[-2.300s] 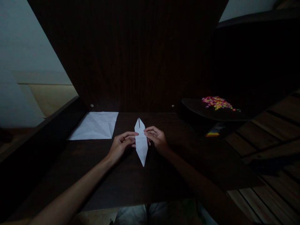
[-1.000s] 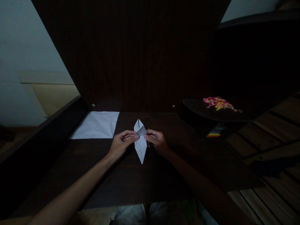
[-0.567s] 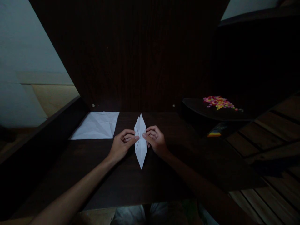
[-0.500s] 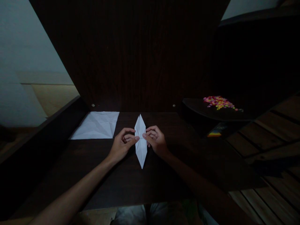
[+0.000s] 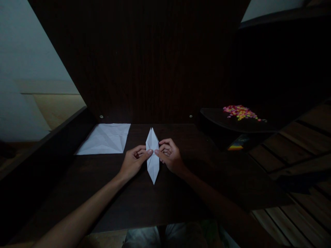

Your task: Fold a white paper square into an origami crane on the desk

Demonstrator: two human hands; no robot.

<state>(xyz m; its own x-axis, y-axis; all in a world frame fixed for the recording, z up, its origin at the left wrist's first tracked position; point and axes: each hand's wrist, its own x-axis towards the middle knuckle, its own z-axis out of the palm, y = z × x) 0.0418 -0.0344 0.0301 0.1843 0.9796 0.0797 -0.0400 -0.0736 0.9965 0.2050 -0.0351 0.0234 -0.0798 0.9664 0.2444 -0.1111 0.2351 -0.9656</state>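
A narrow folded white paper [image 5: 153,165], pointed at both ends, is held lengthwise over the dark table [image 5: 144,203]. My left hand [image 5: 134,159] pinches its left edge at the middle, thumb on top and fingers behind. On the opposite edge my right hand [image 5: 169,155] grips it the same way, the thumb lying on the paper near the other thumb. At the far end the tip splits into two points. The fingertips behind the paper are hidden.
A creased white sheet [image 5: 106,139] lies at the table's back left, beside a dark side board [image 5: 46,146]. A dark upright panel [image 5: 144,69] closes off the back. Small colourful pieces [image 5: 241,112] are heaped on a rounded shelf [image 5: 217,119] at right.
The fingers of my left hand have slid further behind the paper and curled in. The split at the paper's far tip shows a little differently. The whole view has shifted slightly.
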